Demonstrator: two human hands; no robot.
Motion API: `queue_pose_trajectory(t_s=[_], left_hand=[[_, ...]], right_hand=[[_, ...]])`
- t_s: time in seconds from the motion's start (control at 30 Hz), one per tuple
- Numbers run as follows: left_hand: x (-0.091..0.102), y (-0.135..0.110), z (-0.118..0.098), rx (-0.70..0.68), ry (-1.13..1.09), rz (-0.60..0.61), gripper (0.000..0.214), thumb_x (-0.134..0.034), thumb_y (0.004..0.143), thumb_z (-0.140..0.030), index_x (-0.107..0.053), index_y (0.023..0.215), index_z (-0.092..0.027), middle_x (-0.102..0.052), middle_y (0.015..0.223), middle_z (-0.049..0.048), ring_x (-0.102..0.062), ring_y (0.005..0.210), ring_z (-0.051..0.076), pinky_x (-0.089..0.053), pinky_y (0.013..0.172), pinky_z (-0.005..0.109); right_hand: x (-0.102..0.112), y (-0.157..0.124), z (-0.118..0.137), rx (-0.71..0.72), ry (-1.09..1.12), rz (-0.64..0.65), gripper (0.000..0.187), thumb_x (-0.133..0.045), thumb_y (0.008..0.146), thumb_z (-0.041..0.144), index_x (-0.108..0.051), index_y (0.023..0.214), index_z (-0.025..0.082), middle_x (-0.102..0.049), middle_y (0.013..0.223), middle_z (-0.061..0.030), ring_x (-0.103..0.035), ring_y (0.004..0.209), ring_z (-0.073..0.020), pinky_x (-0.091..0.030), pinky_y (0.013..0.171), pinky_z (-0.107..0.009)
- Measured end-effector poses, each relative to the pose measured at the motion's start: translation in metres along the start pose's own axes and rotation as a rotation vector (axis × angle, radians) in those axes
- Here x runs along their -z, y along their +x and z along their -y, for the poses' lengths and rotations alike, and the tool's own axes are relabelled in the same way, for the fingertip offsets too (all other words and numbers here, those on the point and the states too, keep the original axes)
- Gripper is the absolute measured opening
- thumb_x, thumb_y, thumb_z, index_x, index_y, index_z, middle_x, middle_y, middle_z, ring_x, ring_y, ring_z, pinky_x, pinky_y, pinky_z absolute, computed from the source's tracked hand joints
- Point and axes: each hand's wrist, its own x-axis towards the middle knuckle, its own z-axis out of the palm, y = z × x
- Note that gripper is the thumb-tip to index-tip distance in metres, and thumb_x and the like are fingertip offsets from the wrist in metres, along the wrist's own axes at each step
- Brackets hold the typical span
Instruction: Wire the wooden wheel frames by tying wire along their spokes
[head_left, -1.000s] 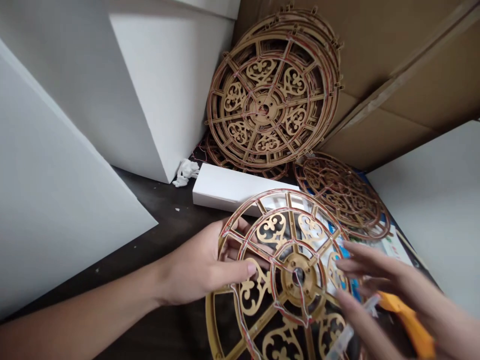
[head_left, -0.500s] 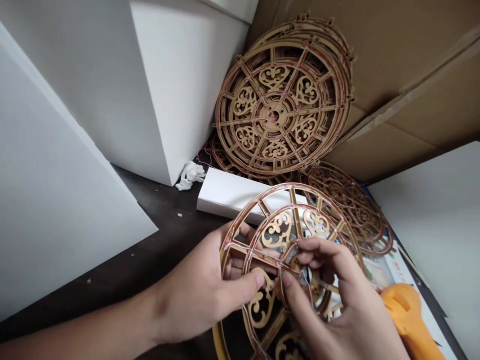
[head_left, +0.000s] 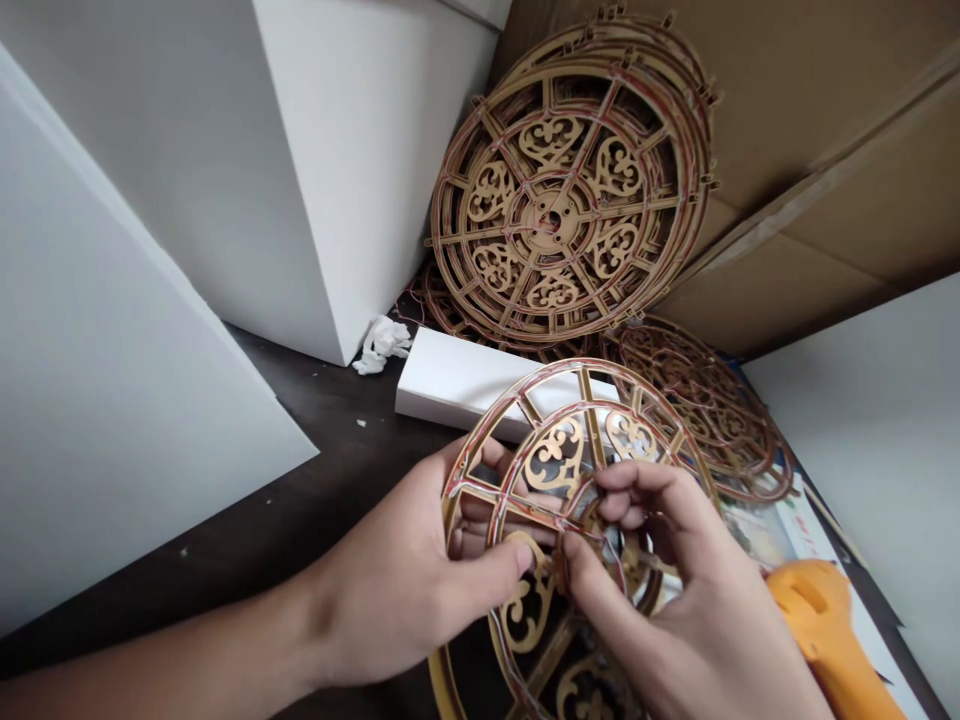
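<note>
A round wooden fretwork wheel (head_left: 577, 440) with scroll cut-outs and red and white wires along its ribs is held tilted in front of me. My left hand (head_left: 409, 590) grips its left rim, thumb across the front, fingers behind. My right hand (head_left: 675, 600) is curled over the wheel's hub, thumb and fingers pinching at the wiring near the centre. What lies exactly between those fingertips is hidden.
A stack of similar wheels (head_left: 570, 190) leans upright against cardboard (head_left: 825, 130) at the back. More wheels (head_left: 705, 410) lie flat at right. A white foam bar (head_left: 457, 380) and crumpled tissue (head_left: 382, 342) sit on the dark table (head_left: 300, 500). White foam blocks (head_left: 112, 330) stand left. An orange tool (head_left: 832, 630) lies at lower right.
My right hand moved from open and spread beside the wheel to curled over its hub, pinching. The wheel tipped up slightly. My left hand kept its grip.
</note>
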Motion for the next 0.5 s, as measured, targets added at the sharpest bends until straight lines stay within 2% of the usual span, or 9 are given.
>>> queue_pose_trajectory(t_s=[0.13,0.33,0.5], left_hand=[[0.0,0.0,0.002,0.016,0.006,-0.008,0.036,-0.07,0.081,-0.002,-0.047,0.104,-0.018,-0.074,0.103,0.0032,-0.069,0.09,0.011,-0.051,0.081,0.021],[0.0,-0.002,0.009,0.013,-0.026,-0.016,0.044,-0.068,0.077,0.003,-0.046,0.11,-0.018,-0.074,0.103,0.0038,-0.07,0.094,0.014,-0.05,0.086,0.025],[0.002,-0.001,0.011,-0.013,-0.023,0.009,0.042,-0.066,0.079,0.001,-0.048,0.111,-0.018,-0.073,0.105,0.0056,-0.069,0.1,0.018,-0.051,0.084,0.029]], right_hand=[[-0.003,-0.001,0.002,-0.051,0.045,-0.003,0.026,-0.062,0.082,0.04,-0.05,0.099,0.024,-0.06,0.084,-0.0015,-0.063,0.072,-0.0141,-0.056,0.06,-0.025],[-0.015,-0.01,0.0,-0.156,0.108,-0.037,0.027,-0.061,0.081,0.04,-0.045,0.098,0.025,-0.059,0.087,-0.0009,-0.062,0.073,-0.0149,-0.053,0.061,-0.027],[-0.016,-0.014,-0.001,-0.159,0.118,-0.028,0.026,-0.062,0.081,0.035,-0.042,0.094,0.025,-0.056,0.087,-0.0014,-0.058,0.071,-0.0153,-0.051,0.061,-0.029]])
